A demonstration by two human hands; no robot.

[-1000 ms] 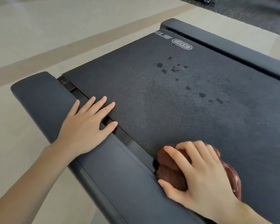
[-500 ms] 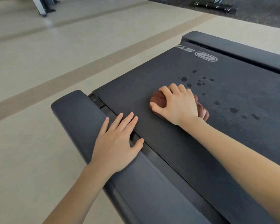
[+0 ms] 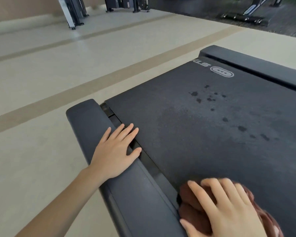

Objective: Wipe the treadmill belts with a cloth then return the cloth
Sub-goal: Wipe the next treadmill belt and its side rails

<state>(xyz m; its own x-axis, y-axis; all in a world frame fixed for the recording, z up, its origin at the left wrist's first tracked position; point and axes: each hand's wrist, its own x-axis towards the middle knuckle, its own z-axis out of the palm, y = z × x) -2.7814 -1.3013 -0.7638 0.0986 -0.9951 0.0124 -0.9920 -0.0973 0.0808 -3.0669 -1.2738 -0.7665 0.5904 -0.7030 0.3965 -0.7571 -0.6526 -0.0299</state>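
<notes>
Head view: the right hand [image 3: 229, 211] grips a brown cloth [image 3: 193, 212] on the treadmill belt [image 3: 203, 134]. To its left, the left hand [image 3: 114, 154] lies flat, fingers straight, on the side rail [image 3: 85, 120].

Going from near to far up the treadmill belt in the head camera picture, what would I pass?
Right hand gripping the brown cloth → dark spots → white logo → tan floor stripe → gym machines.

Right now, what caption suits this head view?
Right hand grips bunched reddish-brown cloth on black treadmill belt; left hand rests flat on grey side rail.
</notes>
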